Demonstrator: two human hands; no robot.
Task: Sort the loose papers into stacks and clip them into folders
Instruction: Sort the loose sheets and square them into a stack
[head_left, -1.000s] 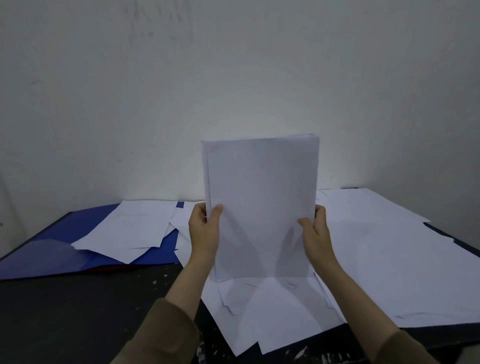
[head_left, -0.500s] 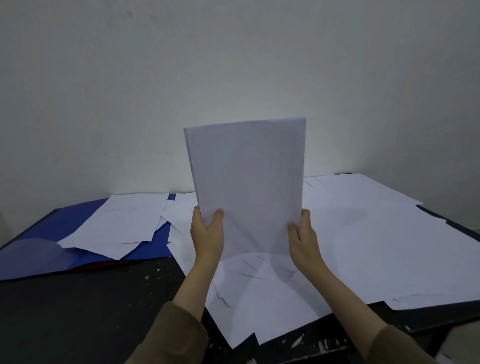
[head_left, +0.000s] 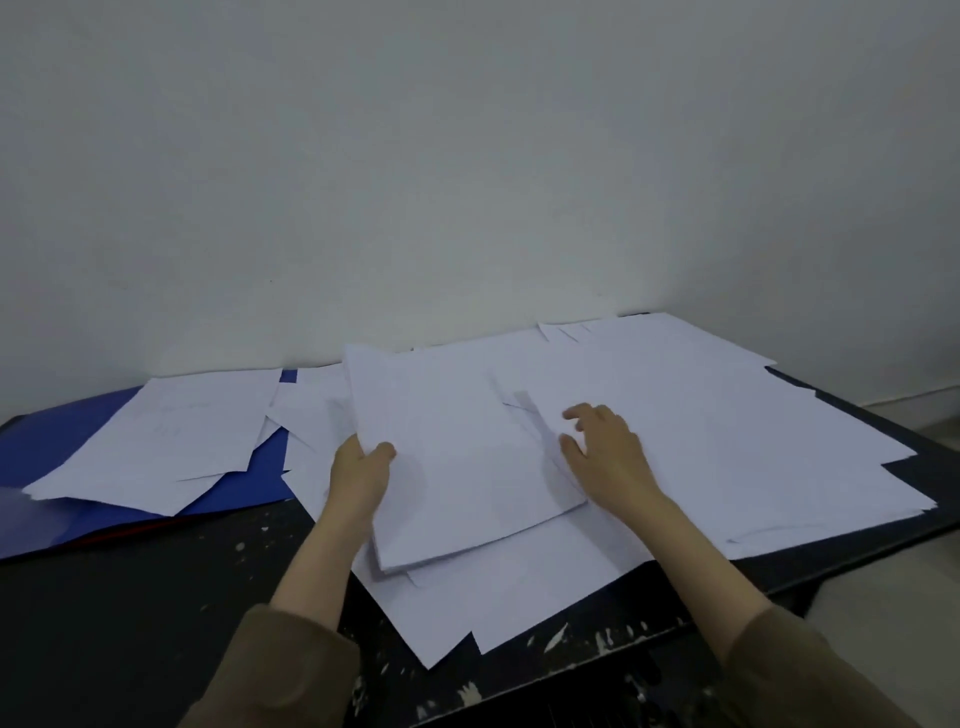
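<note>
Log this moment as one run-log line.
left hand: holds stack edge | right hand: open on loose papers | folder: unused

White paper stack (head_left: 457, 457) tilted low over scattered loose sheets (head_left: 727, 415), blue folder (head_left: 47, 441) left

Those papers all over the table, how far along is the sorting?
Early on. One squared stack is gathered, lying flat and pinched at its edge by the left hand. The right hand is open, reaching over loose sheets still spread on the dark table. More sheets cover the blue folder; nothing looks clipped in yet.
</note>
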